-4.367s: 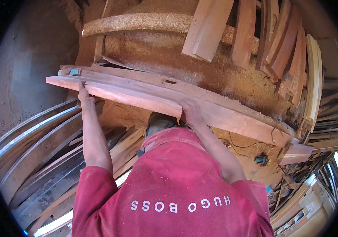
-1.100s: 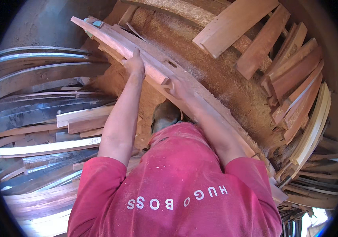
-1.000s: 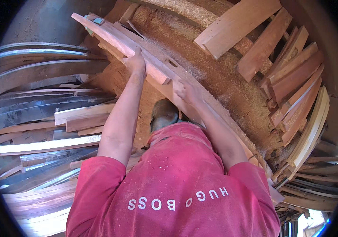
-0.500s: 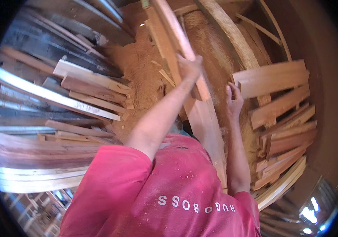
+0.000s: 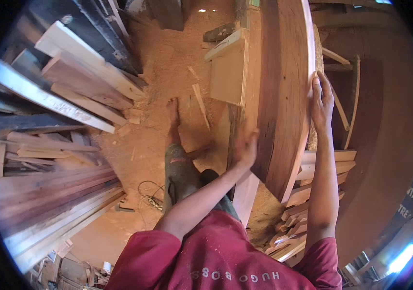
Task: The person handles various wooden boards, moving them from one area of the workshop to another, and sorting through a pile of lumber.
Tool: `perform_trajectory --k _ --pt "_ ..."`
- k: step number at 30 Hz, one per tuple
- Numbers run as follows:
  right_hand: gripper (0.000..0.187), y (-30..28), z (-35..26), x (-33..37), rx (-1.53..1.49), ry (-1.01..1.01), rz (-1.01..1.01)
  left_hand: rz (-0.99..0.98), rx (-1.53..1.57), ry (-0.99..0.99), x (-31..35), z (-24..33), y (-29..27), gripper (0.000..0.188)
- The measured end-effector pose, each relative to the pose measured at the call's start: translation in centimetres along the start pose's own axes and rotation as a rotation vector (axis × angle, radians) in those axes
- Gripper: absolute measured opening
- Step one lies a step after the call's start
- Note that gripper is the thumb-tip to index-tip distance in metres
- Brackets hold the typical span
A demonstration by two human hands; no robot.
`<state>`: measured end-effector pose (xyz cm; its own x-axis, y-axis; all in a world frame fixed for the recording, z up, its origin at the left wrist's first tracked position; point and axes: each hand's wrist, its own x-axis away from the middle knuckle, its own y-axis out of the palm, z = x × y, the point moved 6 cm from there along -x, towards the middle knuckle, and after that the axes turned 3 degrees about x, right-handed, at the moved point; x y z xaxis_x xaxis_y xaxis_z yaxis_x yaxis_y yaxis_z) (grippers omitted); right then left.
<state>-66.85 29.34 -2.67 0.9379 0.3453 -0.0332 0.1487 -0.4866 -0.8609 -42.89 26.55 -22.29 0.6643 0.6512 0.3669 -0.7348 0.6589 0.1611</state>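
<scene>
A wide reddish-brown wooden plank (image 5: 281,92) runs away from me, its broad face turned up and its right edge pale. My right hand (image 5: 323,104) is on that pale edge, thumb and fingers closed against it. Close to the plank's left edge is my left hand (image 5: 246,149), slightly blurred, its fingers extended and holding nothing; whether it touches the wood I cannot tell. Under the plank lies a lighter board (image 5: 246,193), showing near my waist. A pale box-like wooden piece (image 5: 228,72) stands left of the plank.
Stacked planks (image 5: 61,193) and loose boards (image 5: 88,79) lie on the left. Offcuts (image 5: 296,222) are piled below my right forearm. Sawdust covers the floor (image 5: 158,72), with a thin wood strip (image 5: 200,106) and a coiled cable (image 5: 151,195) on it.
The plank has turned from narrow edge up to broad face up. My left hand has let go of it and come nearer; my right hand has moved onto its right edge.
</scene>
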Motion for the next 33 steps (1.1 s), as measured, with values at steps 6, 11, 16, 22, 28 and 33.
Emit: perform_trajectory --k 6,11,16,22,28,33 --pt "0.06 3.8 -0.8 -5.5 0.202 0.101 -0.047 0.097 -0.083 -0.277 -10.4 -2.1 -7.5 0.053" --pt "0.045 4.9 -1.4 -5.7 0.166 0.147 -0.056 0.07 0.066 -0.253 -18.4 -3.7 -8.3 0.049" --pt "0.038 5.9 -1.5 -5.9 0.12 0.25 -0.054 0.073 0.104 -0.319 -24.5 -7.6 -7.9 0.046" --pt "0.042 4.5 0.0 -6.1 0.157 0.164 -0.051 0.041 0.069 -0.076 -33.5 -3.6 -6.5 0.044" --pt "0.045 4.1 -0.2 -5.9 0.215 0.176 -0.062 -0.17 0.132 0.285 -47.6 10.6 4.4 0.047" --pt "0.053 4.0 -1.1 -5.9 0.188 0.302 -0.089 -0.156 -0.5 0.605 -53.6 21.2 13.0 0.031"
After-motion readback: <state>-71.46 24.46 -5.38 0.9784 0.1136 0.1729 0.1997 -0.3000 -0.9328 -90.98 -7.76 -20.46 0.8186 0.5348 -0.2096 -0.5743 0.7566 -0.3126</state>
